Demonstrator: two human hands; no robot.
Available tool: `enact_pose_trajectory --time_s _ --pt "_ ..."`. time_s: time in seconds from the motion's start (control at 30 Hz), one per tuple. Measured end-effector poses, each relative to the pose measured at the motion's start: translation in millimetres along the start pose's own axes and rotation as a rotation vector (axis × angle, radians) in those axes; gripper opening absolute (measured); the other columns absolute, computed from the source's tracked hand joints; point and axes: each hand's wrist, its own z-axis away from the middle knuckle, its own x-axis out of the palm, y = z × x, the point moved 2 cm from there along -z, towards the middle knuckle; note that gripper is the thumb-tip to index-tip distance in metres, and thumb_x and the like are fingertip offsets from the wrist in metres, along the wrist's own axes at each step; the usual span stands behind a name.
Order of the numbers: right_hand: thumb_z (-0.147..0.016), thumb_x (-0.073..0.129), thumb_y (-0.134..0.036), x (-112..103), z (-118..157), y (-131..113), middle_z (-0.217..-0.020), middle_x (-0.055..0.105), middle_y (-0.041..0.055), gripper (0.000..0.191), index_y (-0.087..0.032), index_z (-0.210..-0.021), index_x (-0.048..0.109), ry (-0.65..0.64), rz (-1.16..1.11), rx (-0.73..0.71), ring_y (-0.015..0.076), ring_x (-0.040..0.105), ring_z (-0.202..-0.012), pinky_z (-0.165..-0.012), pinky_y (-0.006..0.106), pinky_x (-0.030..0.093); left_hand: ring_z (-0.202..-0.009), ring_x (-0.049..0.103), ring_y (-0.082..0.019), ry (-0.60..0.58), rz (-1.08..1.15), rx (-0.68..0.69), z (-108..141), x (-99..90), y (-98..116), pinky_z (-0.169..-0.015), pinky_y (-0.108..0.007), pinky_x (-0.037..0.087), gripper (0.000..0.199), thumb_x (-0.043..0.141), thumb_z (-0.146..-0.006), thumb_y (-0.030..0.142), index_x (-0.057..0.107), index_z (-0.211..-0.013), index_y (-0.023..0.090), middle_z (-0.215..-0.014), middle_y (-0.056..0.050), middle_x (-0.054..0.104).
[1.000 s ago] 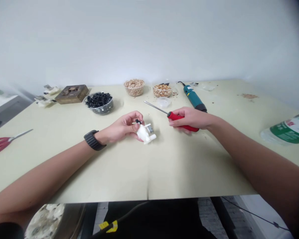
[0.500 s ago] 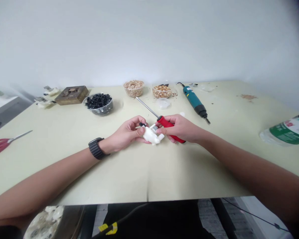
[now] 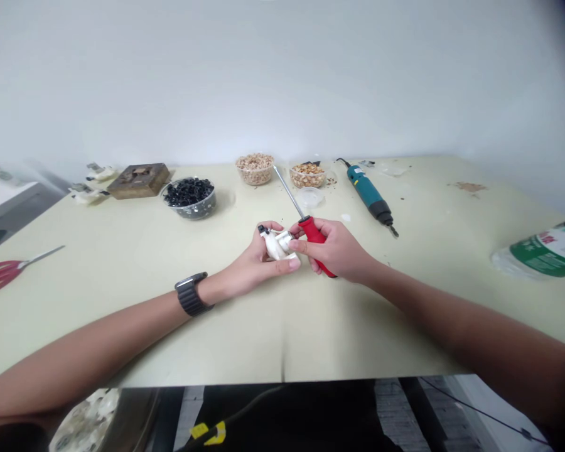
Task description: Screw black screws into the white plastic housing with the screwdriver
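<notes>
While the white plastic fitting (image 3: 275, 245) is cradled in the left hand (image 3: 268, 263), it is kept low over the middle of a pale table (image 3: 282, 339), with a small black piece (image 3: 262, 230) seen at its far end. The left hand is closed narrowly around the fitting, fingers curled beneath it and thumb laid across it. A black watch (image 3: 191, 295) is worn on that wrist. A red-handled screwdriver (image 3: 314, 238) is gripped in the closed right hand (image 3: 332, 246), just beside the fitting, and the fitting appears to be touched by the right fingers (image 3: 294, 246). The screwdriver's steel shaft (image 3: 288, 194) is tilted away from the person, its tip directed past the fitting toward the far table edge.

Beyond the fitting, two clear bowls of tan granules (image 3: 254, 169) (image 3: 306, 176) are placed, with a small clear lid (image 3: 309, 197) just before the right one. A bowl of black pieces (image 3: 188, 198) is seen beyond and to the left. Further left lie a brown block (image 3: 139, 180) and loose white parts (image 3: 89, 194). Red-handled scissors (image 3: 4, 273) lie well left of the fitting. A teal electric screwdriver (image 3: 367, 191) lies beyond and to the right, and a green-labelled plastic bottle (image 3: 541, 260) lies on its side well to the right.
</notes>
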Motion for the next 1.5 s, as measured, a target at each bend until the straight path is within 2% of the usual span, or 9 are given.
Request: enact_pose_trajectory --time_s 0.07,0.2,0.37,0.47,0.63,0.73,0.93,1.07,1.5 --pt "-0.078 0.090 -0.059 2 0 0 -0.055 0.059 -0.0019 0.057 -0.021 -0.113 0.066 -0.003 -0.003 0.006 0.0146 0.054 -0.043 -0.033 0.022 0.039 -0.105 0.065 -0.015 0.027 -0.029 0.024 -1 0.8 2 -0.089 -0.026 0.055 0.063 0.091 -0.082 0.030 0.039 -0.119 0.026 -0.135 -0.007 0.059" --pt "-0.079 0.089 -0.058 0 1 -4 -0.058 0.061 -0.0013 0.057 -0.021 -0.116 0.066 -0.004 0.013 0.017 0.0147 0.056 -0.045 -0.036 0.023 0.041 -0.085 0.063 -0.013 0.093 -0.083 -0.020 0 -3.0 -1 -0.073 -0.025 0.053 0.059 0.089 -0.084 0.037 0.040 -0.115 0.025 -0.111 -0.002 0.062" --pt "-0.087 0.080 -0.043 -15 3 -13 -0.076 0.066 0.0001 0.036 -0.021 -0.110 0.064 0.088 0.163 -0.050 0.0117 0.056 -0.049 -0.044 0.024 0.044 -0.082 0.067 -0.017 0.167 -0.116 -0.058 -1 -16.0 -3 -0.073 -0.030 0.054 0.057 0.084 -0.086 0.046 0.041 -0.116 0.023 -0.098 -0.001 0.064" --pt "-0.089 0.073 -0.036 -27 -1 -14 -0.086 0.069 0.0019 0.026 -0.021 -0.107 0.062 0.164 0.376 -0.168 0.0136 0.060 -0.059 -0.056 0.027 0.047 -0.081 0.066 -0.015 0.228 -0.114 -0.050 -5 -26.8 -2 -0.071 -0.028 0.051 0.056 0.082 -0.086 0.049 0.044 -0.116 0.022 -0.100 -0.001 0.063" --pt "-0.101 0.060 -0.041 -42 -11 -8 -0.095 0.072 0.0047 0.021 -0.021 -0.103 0.064 0.233 0.717 -0.513 0.0190 0.063 -0.080 -0.074 0.031 0.044 -0.075 0.057 -0.011 0.327 -0.191 0.014 -9 -41.9 2 -0.065 -0.023 0.046 0.053 0.084 -0.081 0.044 0.045 -0.110 0.021 -0.095 0.001 0.058" --pt "-0.103 0.056 -0.042 -49 -17 -2 -0.100 0.073 0.0059 0.024 -0.020 -0.106 0.066 0.234 0.870 -0.525 0.0208 0.064 -0.084 -0.075 0.032 0.042 -0.072 0.056 -0.011 0.325 -0.158 0.016 -11 -47.5 2 -0.058 -0.022 0.044 0.050 0.080 -0.082 0.044 0.046 -0.110 0.022 -0.096 0.001 0.057" --pt "-0.104 0.059 -0.045 -55 -22 7 -0.110 0.075 0.0054 0.027 -0.021 -0.113 0.068 0.226 0.919 -0.568 0.0229 0.069 -0.095 -0.079 0.033 0.046 -0.068 0.055 -0.010 0.305 -0.008 0.073 -13 -54.8 -2 -0.052 -0.019 0.042 0.043 0.076 -0.083 0.043 0.051 -0.111 0.022 -0.092 0.001 0.055" --pt "-0.109 0.053 -0.047 -56 -25 11 -0.118 0.076 0.0058 0.032 -0.022 -0.119 0.071 0.213 0.960 -0.638 0.0241 0.071 -0.105 -0.084 0.034 0.049 -0.067 0.056 -0.011 0.300 -0.018 0.093 -14 -56.9 -3 -0.048 -0.018 0.040 0.044 0.076 -0.082 0.045 0.053 -0.111 0.021 -0.092 0.000 0.056" --pt "-0.110 0.053 -0.047 -58 -25 14 -0.121 0.075 0.0046 0.032 -0.023 -0.121 0.071 0.165 0.969 -0.681 0.0226 0.072 -0.108 -0.085 0.033 0.051 -0.067 0.056 -0.012 0.271 -0.133 0.122 -12 -60.0 -5 -0.048 -0.019 0.041 0.035 0.069 -0.086 0.042 0.054 -0.111 0.022 -0.090 -0.001 0.059"
